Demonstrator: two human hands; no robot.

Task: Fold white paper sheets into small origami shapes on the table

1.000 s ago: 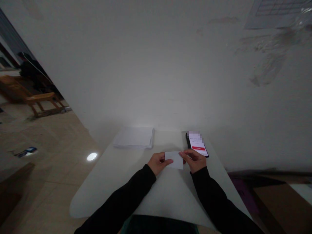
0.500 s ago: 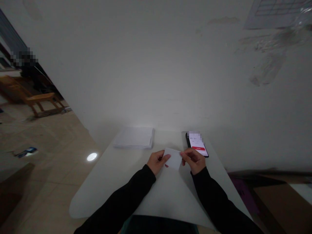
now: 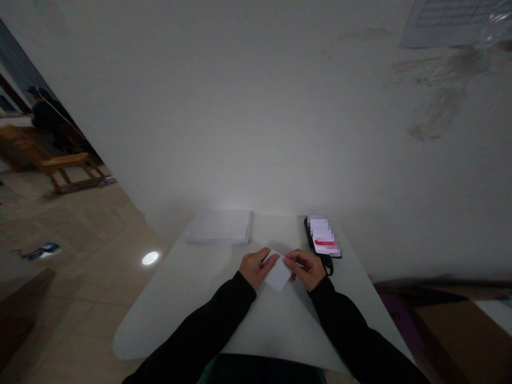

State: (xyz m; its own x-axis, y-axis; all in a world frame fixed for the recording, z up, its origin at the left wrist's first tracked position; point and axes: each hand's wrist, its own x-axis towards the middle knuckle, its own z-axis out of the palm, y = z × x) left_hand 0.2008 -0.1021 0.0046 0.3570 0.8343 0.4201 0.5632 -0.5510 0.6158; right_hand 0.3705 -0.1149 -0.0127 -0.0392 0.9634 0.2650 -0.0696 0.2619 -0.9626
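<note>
A small white piece of paper [image 3: 279, 276], apparently folded, is held up between my two hands over the table. My left hand [image 3: 256, 268] pinches its left side, thumb on top. Fingers of my right hand [image 3: 307, 268] are closed on its upper right edge. One corner of the paper points down toward me. Behind my left hand lies a stack of white paper [image 3: 220, 226] on the white table [image 3: 192, 298]. Past my right hand a phone [image 3: 323, 236] with a lit screen rests near the wall.
The wall [image 3: 256, 117] rises directly behind the table. A dark cable loop [image 3: 328, 265] lies by the phone. Cardboard [image 3: 464, 330] stands on the right below table height. Far left are a wooden chair [image 3: 68, 160] and a person in dark clothes [image 3: 50, 120].
The paper has turned so that a corner now points toward me. My right hand has shifted left and slightly nearer, bringing the hands closer together and uncovering the cable by the phone.
</note>
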